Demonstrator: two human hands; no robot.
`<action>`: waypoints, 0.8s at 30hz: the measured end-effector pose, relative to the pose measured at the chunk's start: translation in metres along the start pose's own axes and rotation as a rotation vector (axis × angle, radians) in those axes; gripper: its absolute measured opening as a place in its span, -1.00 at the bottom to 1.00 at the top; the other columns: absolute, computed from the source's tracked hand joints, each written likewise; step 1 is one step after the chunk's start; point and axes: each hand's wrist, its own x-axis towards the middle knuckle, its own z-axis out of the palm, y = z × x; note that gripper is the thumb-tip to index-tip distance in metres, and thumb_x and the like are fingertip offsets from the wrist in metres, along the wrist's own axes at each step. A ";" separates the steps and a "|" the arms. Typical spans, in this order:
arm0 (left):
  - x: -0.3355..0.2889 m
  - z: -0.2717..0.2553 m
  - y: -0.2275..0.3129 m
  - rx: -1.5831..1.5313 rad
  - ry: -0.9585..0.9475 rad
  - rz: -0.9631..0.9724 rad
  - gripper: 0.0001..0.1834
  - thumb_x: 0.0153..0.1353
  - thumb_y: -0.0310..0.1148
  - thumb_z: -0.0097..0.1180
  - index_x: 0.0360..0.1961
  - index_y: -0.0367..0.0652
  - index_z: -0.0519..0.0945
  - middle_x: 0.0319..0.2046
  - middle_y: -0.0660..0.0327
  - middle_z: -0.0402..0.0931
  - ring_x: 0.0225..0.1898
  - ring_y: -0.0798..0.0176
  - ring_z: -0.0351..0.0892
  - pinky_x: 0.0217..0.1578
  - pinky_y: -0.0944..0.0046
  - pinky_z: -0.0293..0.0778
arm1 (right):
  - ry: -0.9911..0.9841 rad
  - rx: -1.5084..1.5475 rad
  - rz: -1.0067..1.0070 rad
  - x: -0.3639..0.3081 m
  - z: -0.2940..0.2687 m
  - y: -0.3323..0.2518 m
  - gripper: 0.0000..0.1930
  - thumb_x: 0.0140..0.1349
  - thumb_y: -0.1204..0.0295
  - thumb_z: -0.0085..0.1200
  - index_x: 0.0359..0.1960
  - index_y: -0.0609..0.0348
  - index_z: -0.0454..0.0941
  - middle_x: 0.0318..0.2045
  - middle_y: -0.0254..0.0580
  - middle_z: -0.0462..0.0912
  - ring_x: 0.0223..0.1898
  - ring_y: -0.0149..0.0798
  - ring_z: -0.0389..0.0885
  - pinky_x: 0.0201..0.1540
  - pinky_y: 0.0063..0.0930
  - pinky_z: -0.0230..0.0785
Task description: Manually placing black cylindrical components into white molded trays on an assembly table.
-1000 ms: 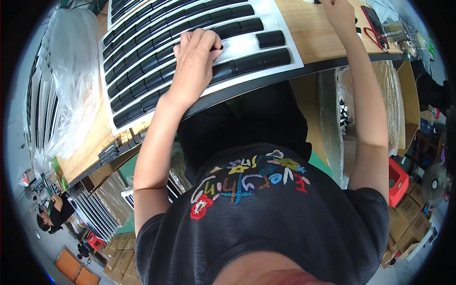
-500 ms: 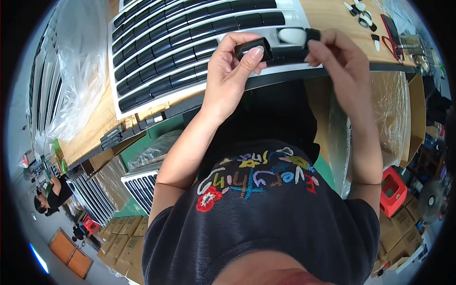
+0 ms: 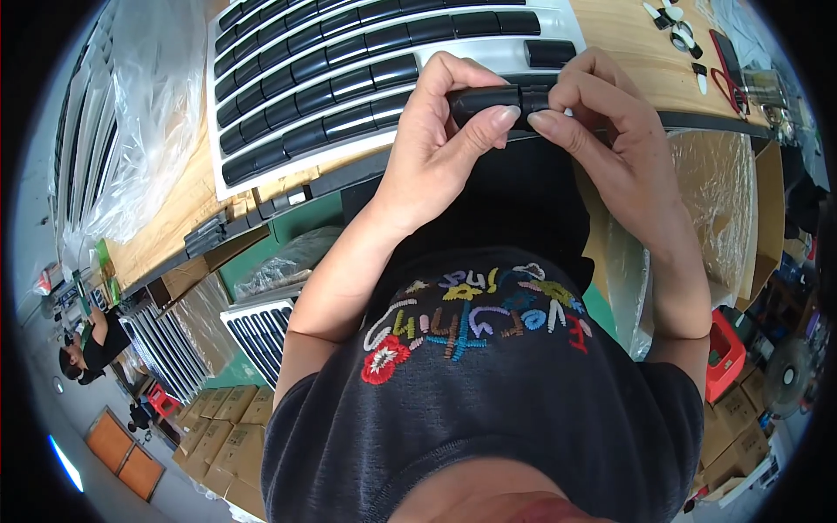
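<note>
My left hand (image 3: 445, 144) and my right hand (image 3: 602, 122) together pinch a small glossy black trim piece (image 3: 488, 98) just above the near edge of the wooden bench (image 3: 628, 44). Both thumbs and forefingers close around it from either side. Behind the hands lies a large car grille (image 3: 349, 70) with a silver frame and rows of black slats, flat on the bench.
Clear plastic wrap (image 3: 139, 113) covers more grilles at the left. Red-handled scissors (image 3: 728, 74) and small white and black parts (image 3: 676, 26) lie at the bench's right end. Another grille (image 3: 261, 327) and cardboard boxes (image 3: 222, 410) sit below. A person (image 3: 87, 344) stands far left.
A second ago my left hand pressed on the grille and my right reached far back. Both hands then drew in and now hold the black piece closer to me.
</note>
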 end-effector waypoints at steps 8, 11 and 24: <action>-0.008 -0.004 0.008 -0.097 -0.076 -0.098 -0.76 0.38 -0.37 0.12 -0.09 -0.20 0.34 -0.34 0.28 0.46 -0.38 0.50 0.44 -0.33 0.49 0.41 | -0.037 0.185 0.182 -0.006 0.008 -0.017 -0.82 0.34 0.49 0.13 -0.42 0.21 0.42 -0.57 -0.46 0.38 -0.54 -0.64 0.29 -0.50 -0.71 0.11; -0.013 0.001 0.012 -0.040 -0.050 -0.055 -0.78 0.38 -0.39 0.10 -0.10 -0.20 0.32 -0.34 0.27 0.43 -0.39 0.50 0.43 -0.35 0.49 0.40 | -0.073 0.216 0.203 -0.006 0.008 -0.020 -0.80 0.35 0.47 0.13 -0.43 0.22 0.42 -0.59 -0.45 0.42 -0.58 -0.65 0.30 -0.55 -0.72 0.11; -0.031 -0.006 0.014 0.057 -0.109 0.039 -0.81 0.37 -0.47 0.07 -0.10 -0.22 0.32 -0.25 0.23 0.33 -0.39 0.48 0.36 -0.35 0.47 0.37 | -0.224 0.220 0.216 -0.002 0.018 -0.024 -0.75 0.33 0.46 0.13 -0.50 0.21 0.38 -0.64 -0.43 0.47 -0.63 -0.62 0.42 -0.59 -0.74 0.19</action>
